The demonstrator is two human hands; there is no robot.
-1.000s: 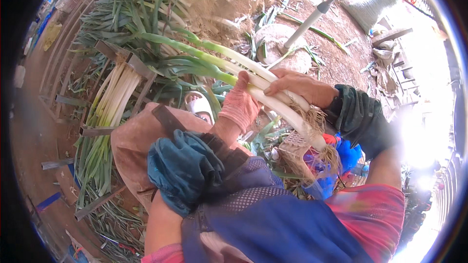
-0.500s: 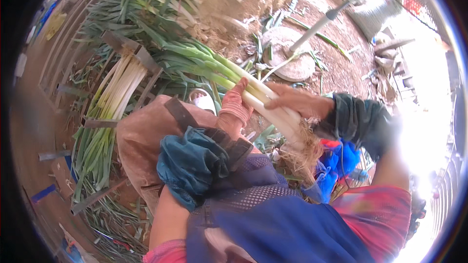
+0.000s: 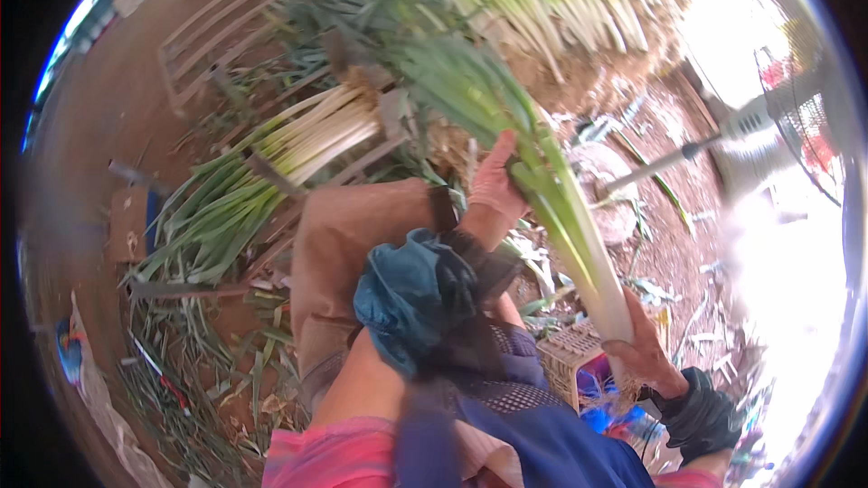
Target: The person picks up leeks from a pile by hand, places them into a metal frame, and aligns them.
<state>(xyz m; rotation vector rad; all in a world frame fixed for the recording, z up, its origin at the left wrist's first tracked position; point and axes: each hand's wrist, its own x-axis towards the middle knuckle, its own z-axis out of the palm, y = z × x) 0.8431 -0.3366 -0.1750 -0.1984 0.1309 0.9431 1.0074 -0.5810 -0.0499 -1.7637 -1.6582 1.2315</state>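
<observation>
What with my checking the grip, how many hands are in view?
2: left hand at the green part of the leeks, right hand gripping their white end.

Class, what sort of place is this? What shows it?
Probably a vegetable-sorting area: a heap of long green and white leek-like stalks, a similar bundle in a grey metal frame, and loose green leaves on brown ground.

Shirt [image 3: 330, 452], pink, short-sleeved; over it, a blue overgarment [image 3: 588, 452] with mesh panel [image 3: 506, 395]. Trousers [image 3: 362, 248], brown. Forearm covers, two, loose and wrinkled: left cover [image 3: 400, 294], teal; right cover [image 3: 703, 411], dark greenish-grey.
</observation>
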